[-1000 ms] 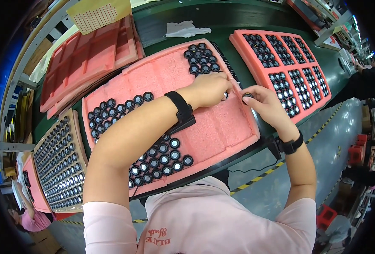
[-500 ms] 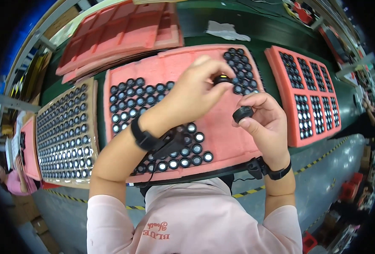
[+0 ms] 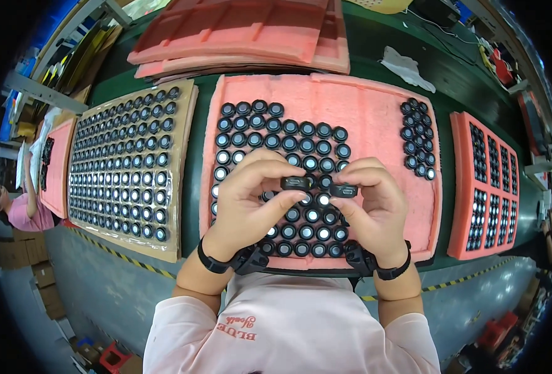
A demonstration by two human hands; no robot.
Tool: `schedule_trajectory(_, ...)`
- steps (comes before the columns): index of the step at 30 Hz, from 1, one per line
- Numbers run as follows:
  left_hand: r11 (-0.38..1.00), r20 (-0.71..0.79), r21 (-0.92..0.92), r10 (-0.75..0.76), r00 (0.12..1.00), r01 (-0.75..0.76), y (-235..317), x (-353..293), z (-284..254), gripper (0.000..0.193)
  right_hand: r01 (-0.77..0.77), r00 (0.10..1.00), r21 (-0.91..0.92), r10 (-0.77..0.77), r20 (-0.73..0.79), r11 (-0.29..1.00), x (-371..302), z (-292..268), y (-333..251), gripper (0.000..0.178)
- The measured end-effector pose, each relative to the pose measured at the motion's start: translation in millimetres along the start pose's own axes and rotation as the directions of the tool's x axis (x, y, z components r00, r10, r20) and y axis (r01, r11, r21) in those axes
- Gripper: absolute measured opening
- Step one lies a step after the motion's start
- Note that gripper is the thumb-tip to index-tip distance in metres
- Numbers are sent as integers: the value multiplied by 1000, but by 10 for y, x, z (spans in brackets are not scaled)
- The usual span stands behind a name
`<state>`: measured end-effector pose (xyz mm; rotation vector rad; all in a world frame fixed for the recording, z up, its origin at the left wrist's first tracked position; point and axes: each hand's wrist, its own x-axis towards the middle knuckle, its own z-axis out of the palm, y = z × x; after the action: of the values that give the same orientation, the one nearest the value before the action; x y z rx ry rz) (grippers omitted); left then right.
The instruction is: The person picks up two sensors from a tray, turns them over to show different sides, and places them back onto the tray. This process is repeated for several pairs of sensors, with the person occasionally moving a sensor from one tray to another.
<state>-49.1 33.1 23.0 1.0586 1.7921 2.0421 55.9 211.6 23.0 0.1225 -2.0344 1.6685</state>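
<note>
My left hand (image 3: 248,198) pinches a black round device (image 3: 295,184), thin and disc-shaped, between thumb and fingers. In my right hand (image 3: 377,203) a matching black disc device (image 3: 343,191) is held the same way. Both discs are edge-on, side by side with a small gap, and each shows a small port in its rim. Below them lies a pink foam tray (image 3: 376,106). Rows of similar round devices (image 3: 290,143) with pale centres fill its left and middle, partly hidden by my hands. A smaller cluster of dark devices (image 3: 407,133) sits at its right edge.
To the left stands a brown tray (image 3: 185,143) packed with rows of the devices. A pink compartment tray (image 3: 460,187), also filled, is at the right. Pink foam sheets (image 3: 238,28) are stacked behind, beside a white cloth (image 3: 407,67). Another person (image 3: 25,213) works at far left.
My left hand has come back from the right-hand cluster with a disc, and my right hand has moved left with its disc. They now meet over the middle rows. The view has shifted too.
</note>
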Motion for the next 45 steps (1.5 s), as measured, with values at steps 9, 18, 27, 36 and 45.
schedule_trajectory(9, 996, 110, 2, -88, 990, 88, -124, -34, -32, 29, -26, 998, 32, 24, 58, 999, -21, 35, 173, 28)
schedule_trajectory(18, 993, 193, 94, 54, 980, -74, -156, -3, -83, 27, -43, 997, 10, 43, 70, 999, -23, 4, 164, 28)
schedule_trajectory(27, 998, 186, 6, 55, 981, -57, -194, -20, -73, 40, 13, 1000, 44, -14, 19, 999, -27, 59, 186, 39)
schedule_trajectory(36, 994, 103, -108, 44, 994, -33, -244, -65, -20, 50, 72, 997, 37, -73, 18, 997, -42, 72, 207, 44)
schedule_trajectory(45, 995, 203, -97, 55, 978, -36, -215, -47, -51, 46, 89, 996, 21, -89, 20, 996, -42, 50, 204, 46)
